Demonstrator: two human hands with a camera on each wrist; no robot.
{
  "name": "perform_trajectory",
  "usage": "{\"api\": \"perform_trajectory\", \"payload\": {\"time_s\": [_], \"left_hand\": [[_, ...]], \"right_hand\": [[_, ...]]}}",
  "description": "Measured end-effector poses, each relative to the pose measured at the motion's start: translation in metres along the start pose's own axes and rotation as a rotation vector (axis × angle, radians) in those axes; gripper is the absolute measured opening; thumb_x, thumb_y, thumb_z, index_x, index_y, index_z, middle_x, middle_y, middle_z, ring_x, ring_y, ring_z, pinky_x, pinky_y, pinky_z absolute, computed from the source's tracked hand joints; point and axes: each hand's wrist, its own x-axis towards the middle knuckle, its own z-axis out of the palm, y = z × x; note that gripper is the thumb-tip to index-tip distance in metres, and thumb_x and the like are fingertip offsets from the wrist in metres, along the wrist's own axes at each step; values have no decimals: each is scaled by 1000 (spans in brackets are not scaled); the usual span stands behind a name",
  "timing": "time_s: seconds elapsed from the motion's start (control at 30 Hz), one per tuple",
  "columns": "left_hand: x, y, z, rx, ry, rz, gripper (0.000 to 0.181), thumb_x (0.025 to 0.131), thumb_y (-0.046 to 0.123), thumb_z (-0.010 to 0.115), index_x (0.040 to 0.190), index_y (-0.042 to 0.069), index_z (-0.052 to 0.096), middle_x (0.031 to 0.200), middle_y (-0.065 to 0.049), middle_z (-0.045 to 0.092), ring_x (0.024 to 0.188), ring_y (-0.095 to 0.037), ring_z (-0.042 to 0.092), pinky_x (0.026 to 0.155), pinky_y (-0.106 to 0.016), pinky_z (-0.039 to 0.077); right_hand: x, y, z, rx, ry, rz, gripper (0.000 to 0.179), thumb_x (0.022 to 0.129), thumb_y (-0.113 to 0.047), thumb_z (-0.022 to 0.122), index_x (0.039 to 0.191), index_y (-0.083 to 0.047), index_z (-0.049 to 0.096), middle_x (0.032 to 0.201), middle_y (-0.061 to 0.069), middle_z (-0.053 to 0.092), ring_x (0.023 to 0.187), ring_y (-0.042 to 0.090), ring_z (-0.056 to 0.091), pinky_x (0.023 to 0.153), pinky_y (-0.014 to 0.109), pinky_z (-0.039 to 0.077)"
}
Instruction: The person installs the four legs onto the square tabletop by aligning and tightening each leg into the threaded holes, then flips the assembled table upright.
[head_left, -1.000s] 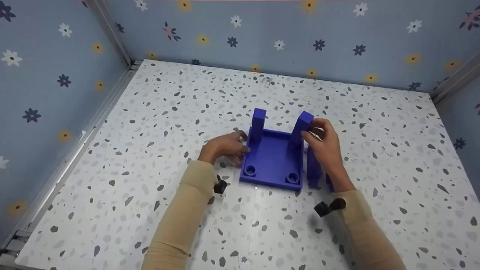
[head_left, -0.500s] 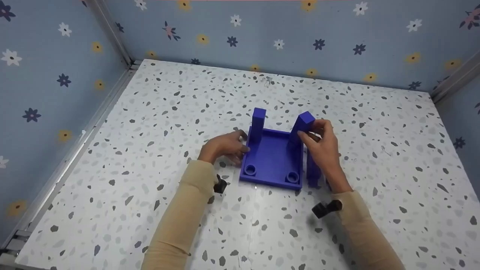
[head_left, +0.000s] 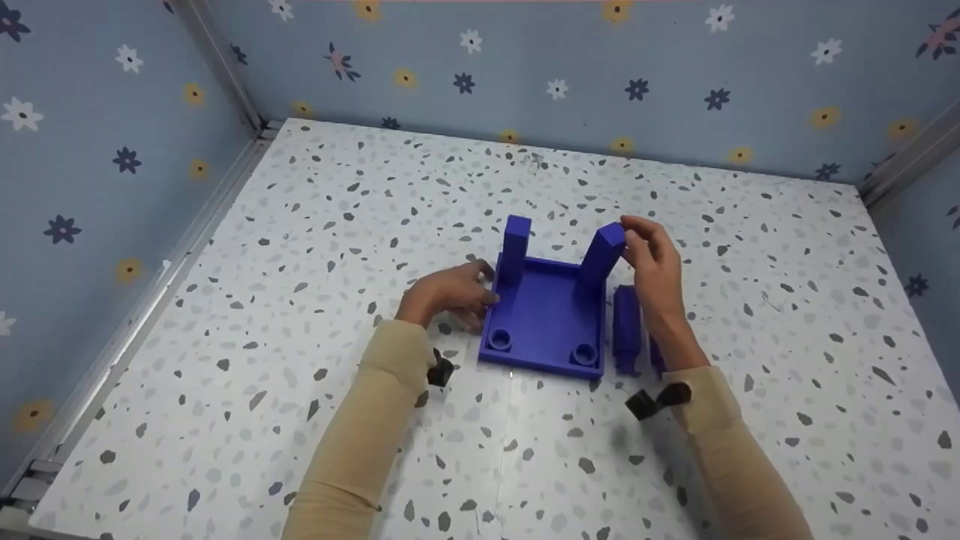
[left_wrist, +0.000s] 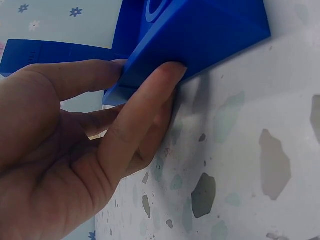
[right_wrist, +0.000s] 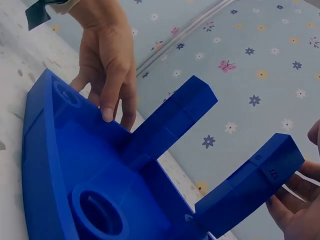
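Observation:
A blue toy tabletop (head_left: 547,319) lies with its raised rim and round corner sockets facing up. At its far left corner a square leg (head_left: 515,247) stands upright. The far right leg (head_left: 601,256) leans outward to the right. My left hand (head_left: 450,295) pinches the tabletop's left wall, its thumb over the rim and fingers outside, as the right wrist view shows. Beside the far right leg's upper end is my right hand (head_left: 656,262); some fingers touch its outer side, and another fingertip (right_wrist: 314,132) is apart from it. Both near sockets (head_left: 584,354) hold no leg.
A loose blue leg (head_left: 627,330) lies just right of the tabletop. Another loose leg (head_left: 656,356) is partly hidden under my right wrist. The speckled white table (head_left: 375,195) is bounded by flowered panels (head_left: 555,67) at the back and sides.
My right hand has loosened its pinch on the far right leg and shifted up and to the right. That leg has turned slightly. The left hand and tabletop stay put.

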Motion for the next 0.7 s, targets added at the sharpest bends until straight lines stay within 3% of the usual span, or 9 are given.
{"api": "perform_trajectory", "payload": {"time_s": [0.3,0.5,0.7], "left_hand": [[-1,0,-1,-2,-1,-5,53,96,18,57,142,13,31,105,-17,64,69,-19,68,70,-34,57],[0,0,-1,-14,-1,-4,53,96,17,56,142,13,31,106,-17,64,68,-19,67,69,-34,57],[0,1,-1,1,0,-10,54,96,18,57,143,13,30,107,-17,64,68,-18,68,70,-34,57]], "right_hand": [[5,2,0,128,-68,48,37,100,-12,46,134,0,51,136,10,50,122,15,51,112,36,34],[8,2,0,207,-101,52,34,99,-6,43,131,5,51,132,20,51,121,20,54,105,29,41],[8,1,-1,205,-97,64,33,98,-4,45,129,6,51,127,18,54,115,17,56,101,26,44]]}}
